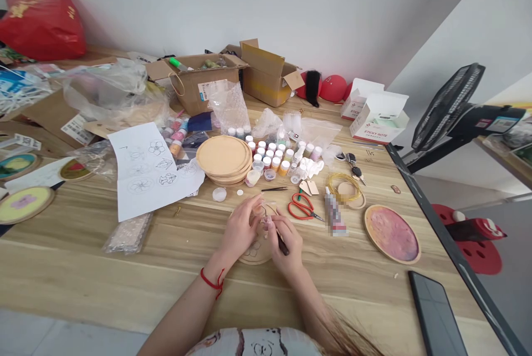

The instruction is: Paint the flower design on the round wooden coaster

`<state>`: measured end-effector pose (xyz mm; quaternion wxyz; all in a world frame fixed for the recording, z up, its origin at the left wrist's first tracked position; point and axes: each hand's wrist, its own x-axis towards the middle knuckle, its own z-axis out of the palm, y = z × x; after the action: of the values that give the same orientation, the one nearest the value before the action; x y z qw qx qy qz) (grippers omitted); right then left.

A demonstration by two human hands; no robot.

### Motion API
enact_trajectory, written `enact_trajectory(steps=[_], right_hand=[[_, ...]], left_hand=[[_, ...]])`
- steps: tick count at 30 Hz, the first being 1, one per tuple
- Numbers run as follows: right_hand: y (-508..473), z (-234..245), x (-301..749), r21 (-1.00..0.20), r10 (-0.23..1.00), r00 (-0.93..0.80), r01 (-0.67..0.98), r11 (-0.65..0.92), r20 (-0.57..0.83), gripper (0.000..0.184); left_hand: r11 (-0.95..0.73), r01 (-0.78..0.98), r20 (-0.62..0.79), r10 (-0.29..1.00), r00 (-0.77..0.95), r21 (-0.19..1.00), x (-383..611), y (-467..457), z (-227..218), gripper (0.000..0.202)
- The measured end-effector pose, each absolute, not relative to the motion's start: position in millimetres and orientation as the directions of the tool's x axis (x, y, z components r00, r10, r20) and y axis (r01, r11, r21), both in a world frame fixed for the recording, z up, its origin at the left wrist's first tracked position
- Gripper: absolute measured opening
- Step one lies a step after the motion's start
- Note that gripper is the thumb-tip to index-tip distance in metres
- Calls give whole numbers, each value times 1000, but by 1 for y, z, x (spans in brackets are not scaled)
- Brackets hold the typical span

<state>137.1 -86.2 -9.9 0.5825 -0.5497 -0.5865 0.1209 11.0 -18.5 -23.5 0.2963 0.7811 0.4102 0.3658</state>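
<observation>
My left hand point(244, 224) is curled over a round wooden disc point(254, 255) with a flower drawn on it in dark lines. Its fingertips press together around something too small to make out. Close beside it, my right hand point(288, 241) grips a slim tool with a dark handle point(282, 245); the tool's working end is between the hands and unclear. A small pale pinkish piece point(269, 222) shows at the right fingertips. Dark tweezers point(274, 189) lie just beyond the hands, and red-handled scissors point(302, 209) to their right.
Behind the hands stand stacked wooden discs point(222, 155) and several paint jars point(276, 156). A sheet of flower drawings point(145, 179) lies left. To the right are a glue tube point(336, 215), golden wire point(344, 187), a pink painted disc point(392, 234) and a phone point(436, 311). Cardboard boxes point(203, 84) line the wall.
</observation>
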Motion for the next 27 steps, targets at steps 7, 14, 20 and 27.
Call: enact_trajectory(steps=[7, 14, 20, 27], right_hand=[[-86, -7, 137, -897, 836, 389, 370, 242, 386, 32], [-83, -10, 140, -980, 848, 492, 129, 154, 198, 36], [-80, -13, 144, -974, 865, 499, -162, 155, 55, 22], [-81, -15, 152, -964, 866, 496, -188, 187, 71, 23]], left_hand=[[-496, 388, 340, 849, 405, 776, 10, -17, -26, 56], [-498, 389, 340, 848, 406, 775, 12, -19, -25, 50], [-446, 349, 325, 877, 353, 824, 14, -21, -20, 54], [-414, 384, 313, 901, 300, 825, 14, -22, -17, 51]])
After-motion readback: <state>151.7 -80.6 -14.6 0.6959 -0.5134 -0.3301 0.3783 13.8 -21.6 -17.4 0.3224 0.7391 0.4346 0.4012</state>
